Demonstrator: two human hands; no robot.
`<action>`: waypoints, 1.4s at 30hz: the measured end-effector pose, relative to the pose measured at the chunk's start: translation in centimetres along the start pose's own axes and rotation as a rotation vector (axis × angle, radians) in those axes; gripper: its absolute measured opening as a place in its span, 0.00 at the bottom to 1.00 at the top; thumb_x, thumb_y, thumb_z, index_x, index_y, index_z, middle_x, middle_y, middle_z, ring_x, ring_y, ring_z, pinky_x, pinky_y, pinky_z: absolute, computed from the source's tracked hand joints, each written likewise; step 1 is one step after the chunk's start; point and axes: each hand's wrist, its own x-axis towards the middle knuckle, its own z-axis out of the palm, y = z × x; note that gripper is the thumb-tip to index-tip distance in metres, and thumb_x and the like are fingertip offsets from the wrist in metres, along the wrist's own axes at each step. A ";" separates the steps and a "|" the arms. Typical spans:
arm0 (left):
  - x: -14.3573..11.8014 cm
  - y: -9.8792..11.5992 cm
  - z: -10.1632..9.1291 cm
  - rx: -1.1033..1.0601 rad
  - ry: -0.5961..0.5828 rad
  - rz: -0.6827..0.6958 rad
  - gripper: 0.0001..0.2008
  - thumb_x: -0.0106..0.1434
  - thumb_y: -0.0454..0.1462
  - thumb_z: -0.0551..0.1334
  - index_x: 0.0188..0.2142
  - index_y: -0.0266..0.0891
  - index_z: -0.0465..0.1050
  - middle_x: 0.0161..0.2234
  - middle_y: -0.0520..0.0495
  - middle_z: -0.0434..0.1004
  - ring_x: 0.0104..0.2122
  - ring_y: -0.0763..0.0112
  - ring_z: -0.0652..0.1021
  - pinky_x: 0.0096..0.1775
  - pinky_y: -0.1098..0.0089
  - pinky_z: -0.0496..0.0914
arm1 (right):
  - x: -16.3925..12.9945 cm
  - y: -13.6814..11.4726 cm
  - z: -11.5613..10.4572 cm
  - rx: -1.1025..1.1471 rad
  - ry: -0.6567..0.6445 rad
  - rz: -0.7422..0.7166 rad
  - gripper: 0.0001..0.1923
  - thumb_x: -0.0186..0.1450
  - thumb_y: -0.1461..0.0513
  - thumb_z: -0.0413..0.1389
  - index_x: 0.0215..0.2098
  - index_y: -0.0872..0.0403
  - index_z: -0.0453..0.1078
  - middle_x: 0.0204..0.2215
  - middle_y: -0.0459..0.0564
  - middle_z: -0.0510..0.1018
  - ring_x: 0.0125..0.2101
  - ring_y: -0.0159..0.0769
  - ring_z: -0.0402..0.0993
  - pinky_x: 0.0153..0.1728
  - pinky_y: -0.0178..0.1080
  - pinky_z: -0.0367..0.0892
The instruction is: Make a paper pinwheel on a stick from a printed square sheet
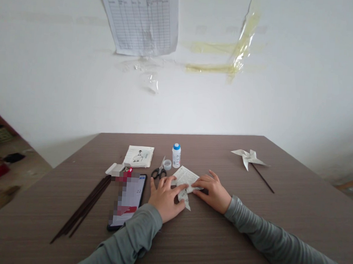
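A small piece of printed paper (185, 175) lies on the table in front of me, its near part folded, with a pointed flap (184, 199) towards me. My left hand (167, 197) rests over the paper's left side with fingers spread, the index finger reaching to the fold. At the right edge, my right hand (213, 191) pinches the paper between thumb and fingers. Just beyond my left fingertips lie black-handled scissors (159, 172). A finished paper pinwheel (249, 157) on a thin dark stick (263, 178) lies further right.
A white bottle with a blue cap (176, 156) stands behind the paper, beside a roll of clear tape (167, 164). Leftward are a stack of printed paper (139, 156), an open small box (122, 171), a phone (129, 200) and several dark sticks (83, 208). A wall (213, 110) rises behind the table.
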 end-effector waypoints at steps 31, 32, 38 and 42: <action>0.1 0.4 -0.3 -0.018 -0.003 -0.043 0.29 0.76 0.41 0.81 0.74 0.61 0.92 0.83 0.39 0.82 0.84 0.25 0.76 0.85 0.06 0.54 | -0.1 0.2 0.2 -0.002 0.017 -0.006 0.10 0.82 0.56 0.69 0.52 0.36 0.96 0.50 0.52 0.99 0.55 0.61 0.98 0.85 0.84 0.70; 0.1 0.3 -0.2 -0.018 -0.005 -0.041 0.29 0.76 0.41 0.81 0.74 0.61 0.92 0.83 0.38 0.81 0.84 0.26 0.76 0.85 0.06 0.54 | -0.1 0.1 0.2 -0.001 0.014 0.001 0.10 0.82 0.56 0.69 0.52 0.35 0.96 0.50 0.52 0.99 0.55 0.61 0.98 0.85 0.83 0.71; 0.1 0.0 0.1 -0.010 0.004 -0.032 0.29 0.76 0.42 0.79 0.75 0.58 0.91 0.83 0.38 0.81 0.84 0.26 0.75 0.86 0.07 0.54 | 0.0 0.0 0.2 -0.038 0.025 -0.033 0.12 0.82 0.59 0.69 0.54 0.37 0.96 0.50 0.53 0.99 0.53 0.61 0.99 0.85 0.84 0.72; 0.1 0.2 -0.1 0.016 -0.004 -0.059 0.33 0.76 0.43 0.79 0.79 0.55 0.87 0.83 0.36 0.82 0.84 0.27 0.76 0.87 0.09 0.55 | -0.1 0.0 0.2 -0.103 0.056 -0.062 0.13 0.82 0.60 0.70 0.54 0.33 0.96 0.50 0.52 0.99 0.53 0.60 1.00 0.83 0.75 0.79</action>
